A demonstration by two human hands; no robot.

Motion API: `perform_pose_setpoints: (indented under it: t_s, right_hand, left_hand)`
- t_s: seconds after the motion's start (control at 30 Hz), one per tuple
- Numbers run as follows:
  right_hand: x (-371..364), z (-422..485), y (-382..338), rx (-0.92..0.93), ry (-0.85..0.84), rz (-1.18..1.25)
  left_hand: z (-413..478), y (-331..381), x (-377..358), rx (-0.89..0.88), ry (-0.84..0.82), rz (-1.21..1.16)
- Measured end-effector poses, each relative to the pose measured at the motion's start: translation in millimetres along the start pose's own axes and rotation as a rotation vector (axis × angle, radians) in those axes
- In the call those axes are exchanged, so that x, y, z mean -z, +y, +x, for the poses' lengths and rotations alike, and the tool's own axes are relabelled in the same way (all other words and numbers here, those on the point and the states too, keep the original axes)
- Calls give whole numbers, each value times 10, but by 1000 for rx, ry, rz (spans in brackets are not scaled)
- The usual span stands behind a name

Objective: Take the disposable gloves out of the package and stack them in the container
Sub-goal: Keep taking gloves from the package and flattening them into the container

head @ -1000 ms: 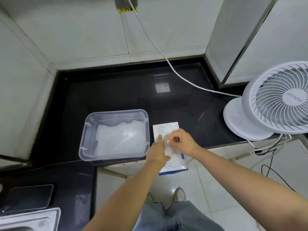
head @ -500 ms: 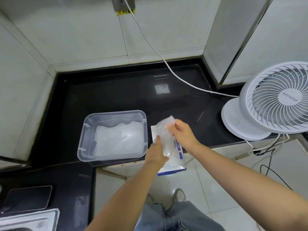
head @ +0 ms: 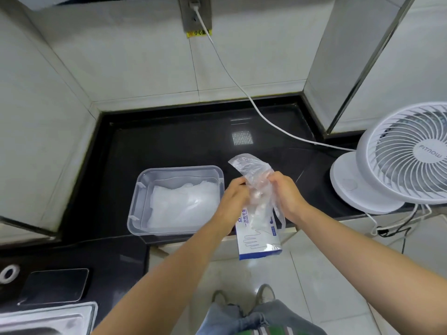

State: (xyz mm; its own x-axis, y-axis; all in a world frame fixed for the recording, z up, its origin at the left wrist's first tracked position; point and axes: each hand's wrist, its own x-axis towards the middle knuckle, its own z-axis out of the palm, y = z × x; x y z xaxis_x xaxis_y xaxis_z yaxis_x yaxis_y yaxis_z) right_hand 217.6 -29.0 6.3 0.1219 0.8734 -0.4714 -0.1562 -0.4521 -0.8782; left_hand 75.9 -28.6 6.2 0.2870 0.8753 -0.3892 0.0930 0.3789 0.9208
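Note:
A thin clear disposable glove (head: 251, 172) is held up between both hands above the counter's front edge. My left hand (head: 233, 198) pinches its left side and my right hand (head: 286, 195) pinches its right side. Below them lies the white and blue glove package (head: 257, 240), half over the counter edge. To the left stands the clear plastic container (head: 145, 189) with a pile of clear gloves (head: 183, 204) inside.
A white desk fan (head: 399, 155) stands at the right on the black counter (head: 169, 146), its white cable (head: 242, 88) running to a wall socket. A dark phone (head: 55, 285) and a steel sink corner (head: 46, 317) are at the lower left.
The glove has come out of the package and now hangs lifted between both hands. My left hand left the package and took hold of the glove.

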Motion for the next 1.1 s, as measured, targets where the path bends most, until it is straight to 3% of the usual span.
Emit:
perform_pose_setpoints:
  t_s: [0.07,0.13,0.23,0.47,0.6,0.7,0.87,0.93,1.0,1.1]
  right_hand:
    - [-30,1,-11,-12,-35,23]
    - [-65,-3,-9,-32,-96,-20]
    - [-167,-37,-11,-42,-157,-144]
    - [-463,-52,27,-151,-338,-399]
    - [-599,-59,2,-138,-362,-460]
    - [-719,-56,-15,-48,-354,-490]
    - [-977,-15,34,185,-402,-630]
    - [-1041,57,45,253,-362,-731]
    - [-1094,127,28,302,-218,-763]
    - [-1131,306,6,263,28,-601]
  left_hand:
    - [-47,153,117,6,-8,-193]
    - [-35,188,256,16,30,-213]
    - [4,166,444,42,99,-113]
    - [-59,148,806,-121,125,171]
    - [-84,125,958,-87,275,270]
    - [-74,64,1121,-68,413,342]
    - [-55,-38,1374,-42,428,337]
    - [-39,-74,1485,-24,433,351]
    - [-36,-135,1602,-19,432,402]
    - [-38,-262,1775,-35,412,543]
